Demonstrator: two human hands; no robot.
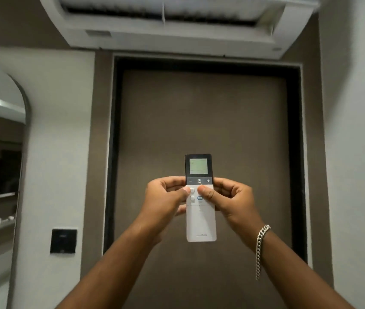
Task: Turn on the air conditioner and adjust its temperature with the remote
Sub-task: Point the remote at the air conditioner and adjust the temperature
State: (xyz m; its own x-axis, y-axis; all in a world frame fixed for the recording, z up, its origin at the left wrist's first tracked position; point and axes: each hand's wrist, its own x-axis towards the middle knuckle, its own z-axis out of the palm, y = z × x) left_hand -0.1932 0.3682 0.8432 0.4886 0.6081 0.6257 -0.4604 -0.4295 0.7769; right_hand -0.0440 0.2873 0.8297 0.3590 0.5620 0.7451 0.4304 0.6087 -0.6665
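A white remote (201,221) with a black top, a small lit screen and a minus, power and plus row is held upright in front of me. My left hand (166,197) grips its left edge, thumb on the upper round buttons. My right hand (230,197) grips the right edge, thumb resting just below the power button. The white air conditioner (177,25) hangs overhead at the top of the view, its long vent facing down.
A brown door (203,121) in a dark frame stands straight ahead. A black wall panel (63,240) sits on the white wall at lower left. An arched mirror (1,152) is at far left. A white wall closes the right side.
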